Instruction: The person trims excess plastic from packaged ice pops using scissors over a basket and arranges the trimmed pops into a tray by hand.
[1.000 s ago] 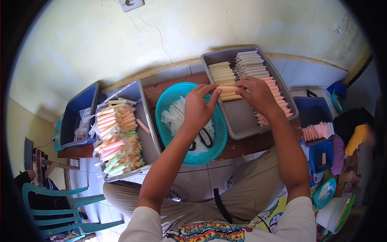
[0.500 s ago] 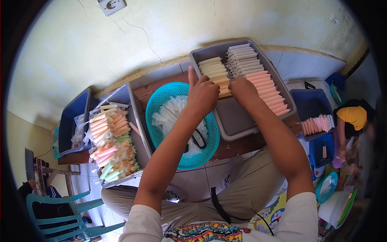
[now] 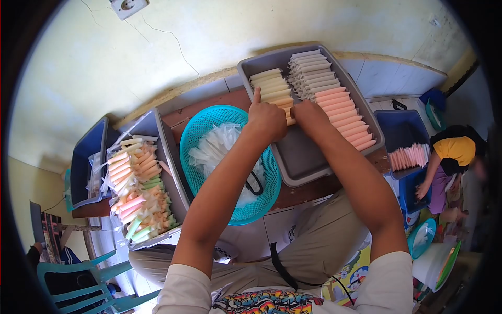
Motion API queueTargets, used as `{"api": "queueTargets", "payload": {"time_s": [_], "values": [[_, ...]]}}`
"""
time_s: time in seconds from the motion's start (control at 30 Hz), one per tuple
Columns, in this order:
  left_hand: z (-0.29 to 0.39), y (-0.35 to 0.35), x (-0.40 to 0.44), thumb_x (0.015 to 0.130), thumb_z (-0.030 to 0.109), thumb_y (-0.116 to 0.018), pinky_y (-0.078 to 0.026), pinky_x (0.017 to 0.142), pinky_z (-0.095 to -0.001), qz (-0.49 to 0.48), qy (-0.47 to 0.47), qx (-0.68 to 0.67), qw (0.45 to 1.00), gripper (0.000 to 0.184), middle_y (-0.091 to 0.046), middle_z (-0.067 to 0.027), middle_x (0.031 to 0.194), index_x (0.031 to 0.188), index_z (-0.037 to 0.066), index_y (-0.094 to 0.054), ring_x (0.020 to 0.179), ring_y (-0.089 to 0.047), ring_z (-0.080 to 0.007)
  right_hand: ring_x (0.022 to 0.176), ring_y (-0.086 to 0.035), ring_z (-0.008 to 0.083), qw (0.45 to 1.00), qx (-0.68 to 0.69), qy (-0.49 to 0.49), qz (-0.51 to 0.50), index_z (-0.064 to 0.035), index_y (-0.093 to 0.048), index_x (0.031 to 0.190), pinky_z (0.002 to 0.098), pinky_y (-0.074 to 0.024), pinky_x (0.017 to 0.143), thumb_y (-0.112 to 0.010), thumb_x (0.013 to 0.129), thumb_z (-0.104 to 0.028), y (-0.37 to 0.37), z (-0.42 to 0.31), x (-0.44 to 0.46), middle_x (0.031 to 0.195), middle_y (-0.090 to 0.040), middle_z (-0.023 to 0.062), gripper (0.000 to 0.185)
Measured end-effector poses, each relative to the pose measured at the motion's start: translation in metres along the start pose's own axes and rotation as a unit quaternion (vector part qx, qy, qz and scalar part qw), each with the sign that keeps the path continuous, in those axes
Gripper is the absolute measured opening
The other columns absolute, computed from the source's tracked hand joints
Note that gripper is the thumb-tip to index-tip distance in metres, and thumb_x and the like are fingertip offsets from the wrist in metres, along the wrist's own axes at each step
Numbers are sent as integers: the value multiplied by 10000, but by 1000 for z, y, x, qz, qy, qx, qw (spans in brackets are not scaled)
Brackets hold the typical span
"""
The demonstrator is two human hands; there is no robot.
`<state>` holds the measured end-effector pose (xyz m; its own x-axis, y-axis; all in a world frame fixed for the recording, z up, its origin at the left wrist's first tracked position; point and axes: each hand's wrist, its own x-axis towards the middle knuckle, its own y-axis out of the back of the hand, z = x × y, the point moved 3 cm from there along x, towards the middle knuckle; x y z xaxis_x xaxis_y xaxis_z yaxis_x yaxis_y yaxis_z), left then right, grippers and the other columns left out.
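Observation:
My left hand (image 3: pixel 266 118) is over the left side of the grey tray (image 3: pixel 303 162), one finger stretched out and the others curled at an orange stick. My right hand (image 3: pixel 309 116) is closed beside it, at the right end of the same orange sticks (image 3: pixel 284 102); its fingertips are hidden. Cream sticks (image 3: pixel 269 83) lie in a row above them. White sticks (image 3: pixel 315 73) and pink sticks (image 3: pixel 342 112) fill the tray's right side. Left of the tray is a turquoise basket (image 3: pixel 188 152) with clear plastic bags (image 3: pixel 215 146) and black-handled scissors (image 3: pixel 254 184).
A second grey tray (image 3: pixel 175 170) holds bagged coloured sticks (image 3: pixel 138 193). Beyond it is a blue bin (image 3: pixel 86 167). At the right, a person in yellow and black (image 3: pixel 455 149) reaches into a small blue tub (image 3: pixel 410 191), below a blue bin (image 3: pixel 400 125) with pink sticks. A green chair (image 3: pixel 78 282) stands lower left.
Both hands have lowered the orange stick into the tray's row. The view has shifted, so trays and basket appear further left. The person at right now reaches into the small tub.

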<state>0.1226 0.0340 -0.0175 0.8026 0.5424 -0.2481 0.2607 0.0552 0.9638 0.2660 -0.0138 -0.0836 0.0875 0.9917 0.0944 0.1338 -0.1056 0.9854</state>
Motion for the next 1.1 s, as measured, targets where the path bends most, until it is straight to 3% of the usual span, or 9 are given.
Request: {"api": "queueTargets", "payload": {"time_s": [0.13,0.17,0.23,0.67,0.73,0.87,0.97,1.07,1.1], "values": [[1,-2,3,843,208,-646,-128,1337,-617,-10,-6,8,1000,255,-825,-157,988,940,98,-855,1045,-787,-326,987,-785,420,1000,3,-6,-5,-25,-788,995,521,-642,846,-665,935,-38,4,-4,-1,999,-776,236,137],[1,-1,4,843,208,-646,-128,1337,-617,-10,-6,7,1000,255,-825,-157,988,940,98,-855,1045,-787,-326,987,-785,420,1000,2,-6,-6,-25,-788,995,521,-642,846,-665,935,-38,4,-5,-2,999,-776,236,137],[3,0,5,926,274,-641,-98,1332,-613,-58,5,37,998,303,-836,-80,1126,1102,180,-869,1126,-778,-261,999,-782,421,1000,11,-16,-17,-25,-777,1016,526,-639,858,-656,945,-42,7,-6,-5,1027,-774,232,141],[5,-4,1,956,308,-596,-85,1321,-640,-46,3,51,998,349,-833,-72,1174,1147,204,-869,1167,-768,-250,1051,-779,425,998,8,-50,-21,-6,-761,1098,530,-636,886,-613,989,-37,-5,-1,-2,1078,-773,257,186],[5,-7,-1,915,279,-583,-148,1316,-626,10,-5,44,999,322,-834,-108,1008,967,140,-868,1065,-788,-272,1068,-773,435,997,20,-64,-33,-4,-758,1101,535,-632,909,-605,998,-39,-5,-1,-1,1090,-769,275,188],[5,-7,-1,899,289,-595,-155,1326,-598,20,5,35,999,317,-833,-108,998,960,139,-868,1052,-788,-288,1080,-770,439,996,27,-80,-29,4,-754,1106,537,-630,924,-596,1001,-35,-2,-3,1,1089,-767,283,194],[4,-5,-3,864,269,-627,-175,1335,-572,54,26,15,998,289,-825,-90,939,950,137,-869,1043,-789,-301,1004,-750,484,995,59,-83,0,-4,-750,1057,561,-606,877,-624,937,-22,-8,6,3,1014,-756,294,174],[1,-12,-6,838,222,-669,-194,1342,-562,87,21,-41,995,284,-811,-110,1012,1015,105,-858,1187,-739,-302,1003,-746,461,996,71,-46,31,-5,-745,1036,527,-596,876,-611,933,-14,0,9,1,1015,-758,288,170],[0,-23,-3,842,207,-680,-201,1342,-566,198,11,-68,978,304,-789,-126,1105,1071,88,-841,1270,-686,-305,1006,-744,448,995,87,-46,32,-4,-746,1035,514,-590,875,-606,924,2,6,8,-2,1015,-760,285,179]]}}
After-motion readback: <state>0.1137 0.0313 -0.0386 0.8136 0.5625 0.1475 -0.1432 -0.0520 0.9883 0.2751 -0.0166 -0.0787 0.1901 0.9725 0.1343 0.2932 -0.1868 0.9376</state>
